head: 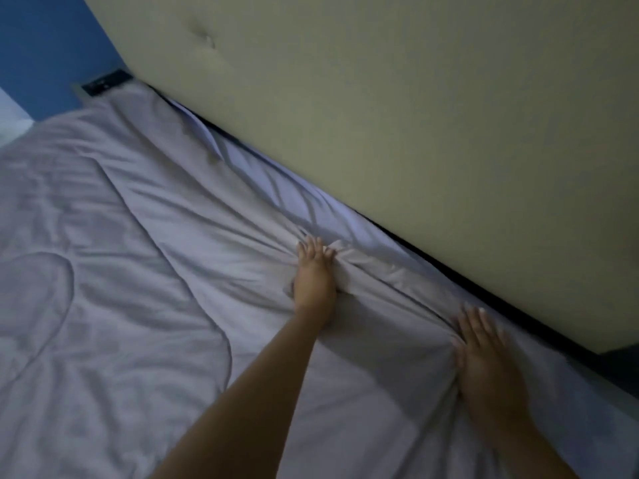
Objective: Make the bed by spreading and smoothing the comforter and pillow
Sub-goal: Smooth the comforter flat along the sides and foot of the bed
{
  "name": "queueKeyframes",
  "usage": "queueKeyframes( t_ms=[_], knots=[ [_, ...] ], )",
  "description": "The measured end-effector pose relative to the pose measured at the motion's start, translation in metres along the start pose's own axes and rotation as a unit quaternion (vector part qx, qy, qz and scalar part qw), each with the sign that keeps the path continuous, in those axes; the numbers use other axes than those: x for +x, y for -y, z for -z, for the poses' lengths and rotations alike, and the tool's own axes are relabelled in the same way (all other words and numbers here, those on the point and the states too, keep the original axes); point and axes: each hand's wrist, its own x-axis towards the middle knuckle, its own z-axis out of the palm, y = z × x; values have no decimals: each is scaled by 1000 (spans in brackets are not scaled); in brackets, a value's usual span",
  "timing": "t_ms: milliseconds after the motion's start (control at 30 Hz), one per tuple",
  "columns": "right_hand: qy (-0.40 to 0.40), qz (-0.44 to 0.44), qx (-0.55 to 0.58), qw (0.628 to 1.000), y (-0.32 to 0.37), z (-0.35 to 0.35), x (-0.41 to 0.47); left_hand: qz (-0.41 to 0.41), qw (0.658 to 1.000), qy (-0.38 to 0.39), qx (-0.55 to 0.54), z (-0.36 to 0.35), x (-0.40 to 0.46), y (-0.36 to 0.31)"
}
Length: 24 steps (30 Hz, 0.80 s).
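Head view of a bed at its upper end; a pale lilac-grey comforter (pixel 131 271) covers the mattress from the left edge of the frame to the padded beige headboard (pixel 397 133), its quilted seams curving across the left half and its surface creased throughout. Left hand (pixel 314 271), arm extended from the lower centre, lies palm down on the comforter with fingers straight and slightly spread, touching a bunched ridge of fabric just beside the thumb; it presses rather than grasps. Right hand (pixel 487 357) (somewhat blurred) lies flat, fingers straight and spread, on the comforter's upper edge near the dark gap below the headboard; folds gather beside its thumb. A lighter strip of sheet (pixel 276 188) shows between the comforter's edge and the headboard; no pillow can be made out. Blue wall (pixel 45 46) at upper left; a small dark object (pixel 105 83), too indistinct to identify, sits at the bed's far corner.
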Motion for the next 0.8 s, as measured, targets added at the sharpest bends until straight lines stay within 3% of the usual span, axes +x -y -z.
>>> queueKeyframes(
  t_ms=[100,167,267,333,367,600,700,800],
  knots=[
    [-2,-7,31,999,-24,22,-25,-56,979,-59,-184,6,-6,-53],
    [0,-20,19,1000,-36,24,-40,-100,974,-35,-201,0,-6,-66],
    [69,-60,-16,996,-35,11,-49,-137,987,81,10,-25,-1,-38],
    [100,-70,-47,991,-32,7,-48,-146,972,93,159,-43,-3,-16],
    [97,-68,-58,991,-33,5,-48,-151,967,85,184,-49,-5,-12],
    [76,-95,-53,991,-32,15,-63,-131,980,89,121,-48,-39,-12],
    [70,-163,-45,983,-23,18,-84,-115,970,88,193,-57,-74,-7],
    [87,-153,-3,984,-25,4,-89,-118,968,71,207,-71,-74,-9]
  ],
)
